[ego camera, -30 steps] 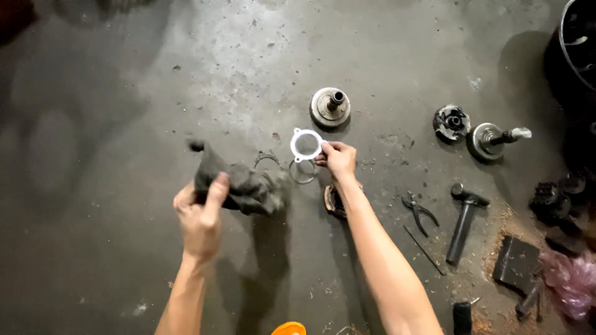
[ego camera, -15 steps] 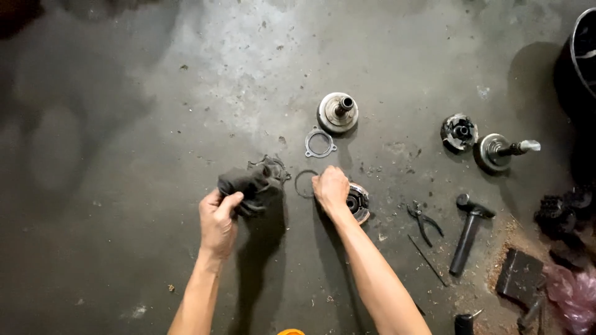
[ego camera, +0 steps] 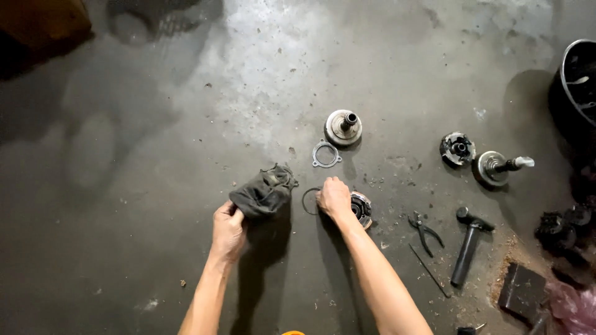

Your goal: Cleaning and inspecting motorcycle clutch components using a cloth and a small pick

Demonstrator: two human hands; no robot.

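Gasket (ego camera: 326, 154) now lies on floor (ego camera: 124, 186), released. Right hand (ego camera: 334, 197) lowered onto thin ring (ego camera: 308, 201), fingers closing, grip unclear. Left hand (ego camera: 228, 224) clamped on dark rag (ego camera: 264, 191).

No pkgs, labels, signs or screens visible.

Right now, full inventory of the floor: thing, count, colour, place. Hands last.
rag: 1, dark grey, centre, in left hand
thin ring: 1, dark, at right hand
round part: 1, dark metal, under right hand
flat gasket plate: 1, grey, above centre
flanged hub: 1, grey, above gasket plate
round bearing part: 1, dark, right
shafted hub: 1, grey, right
pliers: 1, dark, right of centre
hammer: 1, black, right
thin rod: 1, dark, below pliers
dark block: 1, lower right
bucket: 1, black, upper right edge
left hand: grips rag
right hand: on round part
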